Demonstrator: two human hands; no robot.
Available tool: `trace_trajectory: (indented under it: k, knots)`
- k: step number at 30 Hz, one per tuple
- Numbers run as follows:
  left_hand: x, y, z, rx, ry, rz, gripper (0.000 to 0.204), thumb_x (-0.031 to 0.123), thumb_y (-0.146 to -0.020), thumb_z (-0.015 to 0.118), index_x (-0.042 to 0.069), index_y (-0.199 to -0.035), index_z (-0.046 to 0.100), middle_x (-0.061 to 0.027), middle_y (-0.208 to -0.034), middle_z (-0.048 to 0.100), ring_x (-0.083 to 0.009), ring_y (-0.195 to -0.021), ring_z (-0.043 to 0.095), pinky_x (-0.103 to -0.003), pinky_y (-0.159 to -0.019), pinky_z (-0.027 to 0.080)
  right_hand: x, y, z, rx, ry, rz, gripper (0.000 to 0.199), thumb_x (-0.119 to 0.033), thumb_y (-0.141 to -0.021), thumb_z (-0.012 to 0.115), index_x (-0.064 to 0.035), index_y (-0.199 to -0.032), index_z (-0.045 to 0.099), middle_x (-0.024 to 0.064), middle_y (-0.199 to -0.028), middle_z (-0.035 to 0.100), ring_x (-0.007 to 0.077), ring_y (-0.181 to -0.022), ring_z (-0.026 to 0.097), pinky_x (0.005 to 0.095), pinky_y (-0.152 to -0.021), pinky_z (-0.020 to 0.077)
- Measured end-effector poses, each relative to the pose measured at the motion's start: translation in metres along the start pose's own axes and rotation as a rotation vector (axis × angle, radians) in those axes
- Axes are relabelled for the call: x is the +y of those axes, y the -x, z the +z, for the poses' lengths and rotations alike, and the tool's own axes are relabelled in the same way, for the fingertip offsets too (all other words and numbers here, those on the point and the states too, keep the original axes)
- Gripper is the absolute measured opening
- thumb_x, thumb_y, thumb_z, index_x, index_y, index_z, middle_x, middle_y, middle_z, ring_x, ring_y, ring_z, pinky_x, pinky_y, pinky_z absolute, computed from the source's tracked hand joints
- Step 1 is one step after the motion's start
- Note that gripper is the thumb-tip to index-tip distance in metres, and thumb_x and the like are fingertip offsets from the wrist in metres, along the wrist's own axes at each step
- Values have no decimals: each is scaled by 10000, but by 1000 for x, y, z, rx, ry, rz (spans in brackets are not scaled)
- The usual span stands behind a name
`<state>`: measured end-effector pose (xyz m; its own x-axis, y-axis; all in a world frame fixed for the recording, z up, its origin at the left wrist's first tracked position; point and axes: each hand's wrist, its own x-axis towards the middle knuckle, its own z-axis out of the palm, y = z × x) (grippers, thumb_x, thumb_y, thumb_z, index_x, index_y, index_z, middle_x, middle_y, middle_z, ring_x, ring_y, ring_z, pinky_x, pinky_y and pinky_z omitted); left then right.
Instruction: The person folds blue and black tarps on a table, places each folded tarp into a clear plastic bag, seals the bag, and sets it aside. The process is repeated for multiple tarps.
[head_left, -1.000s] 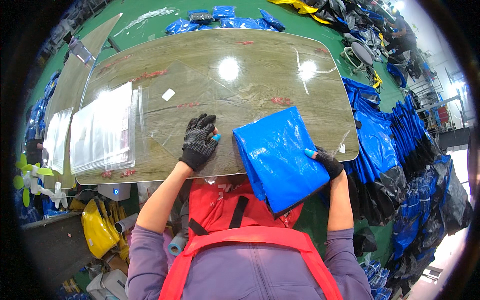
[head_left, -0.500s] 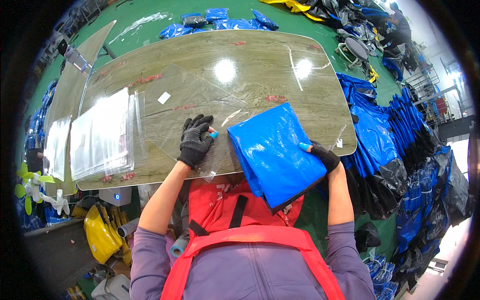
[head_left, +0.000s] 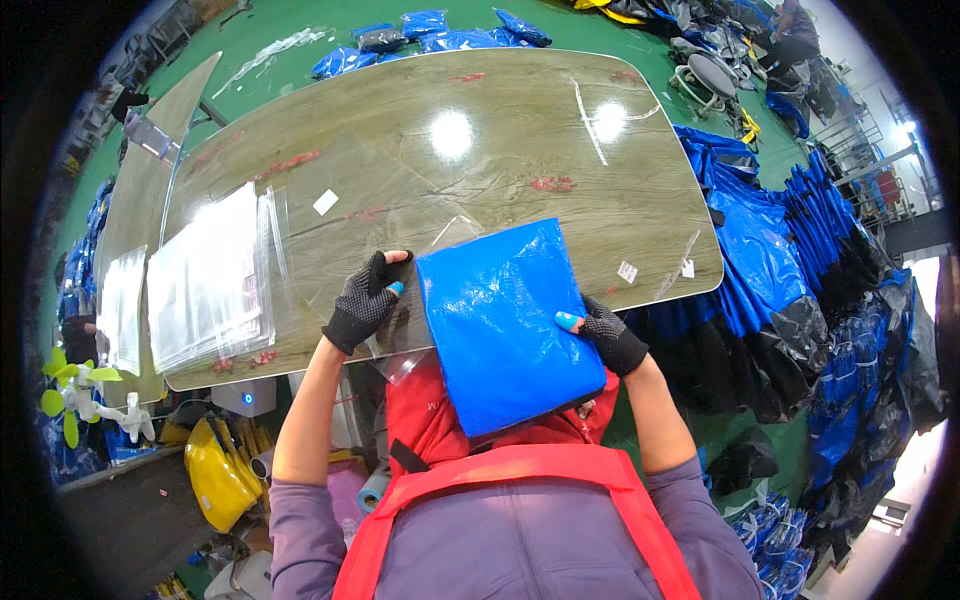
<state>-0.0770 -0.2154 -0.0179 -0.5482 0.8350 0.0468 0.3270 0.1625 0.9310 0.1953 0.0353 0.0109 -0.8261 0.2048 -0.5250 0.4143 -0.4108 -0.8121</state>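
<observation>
Gripped the folded blue sheet (head_left: 512, 325) with the right hand (head_left: 612, 338), partly over the table (head_left: 530, 115); held the left hand (head_left: 360, 302) half-curled at clear plastic (head_left: 405, 325), unclear whether gripping.

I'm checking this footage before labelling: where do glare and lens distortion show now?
Head view: two white glare spots on the tabletop; head view, left: clear plastic stack partly washed out; head view, centre: small highlights on the blue bundle; head view, overall: dark corners, tabletop outline looks bowed.
</observation>
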Motion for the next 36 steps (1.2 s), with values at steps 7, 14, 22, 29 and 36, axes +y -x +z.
trace_trajectory:
  k: [7,14,22,29,36]
  knots:
    - [-5,0,13,239,-403,42,193,130,-783,708,16,-900,606,-153,-1032,663,-283,-1007,616,-371,-905,466,-14,0,-7,-4,53,-4,719,-333,-804,741,31,-1349,444,157,-1248,570,224,-1101,564,358,-948,468]
    - [31,2,16,241,-100,125,130,37,-824,628,25,-949,593,-129,-1038,675,-239,-975,646,-337,-858,499,-9,12,68,100,341,-147,883,-401,-732,795,47,-1368,378,199,-1223,571,279,-1066,582,367,-935,475]
    - [54,48,15,146,-131,85,151,93,-812,658,24,-940,618,-165,-1077,663,-327,-1007,634,-391,-873,489,2,-72,28,56,176,-279,291,-319,-932,585,-43,-1020,608,8,-840,613,95,-719,558,246,-666,478]
    - [76,62,20,150,-478,143,245,145,-866,608,38,-1086,621,-201,-1217,601,-369,-1225,501,-444,-1043,377,-33,-99,39,-82,599,-341,330,-349,-917,574,-52,-1047,641,-6,-847,617,72,-774,530,234,-707,445]
    - [56,72,44,283,-683,151,269,150,-874,571,50,-1121,604,-212,-1245,568,-413,-1271,428,-511,-1104,263,-13,-45,32,-201,102,-123,412,-417,-907,618,-49,-1088,649,7,-837,621,95,-780,553,244,-745,473]
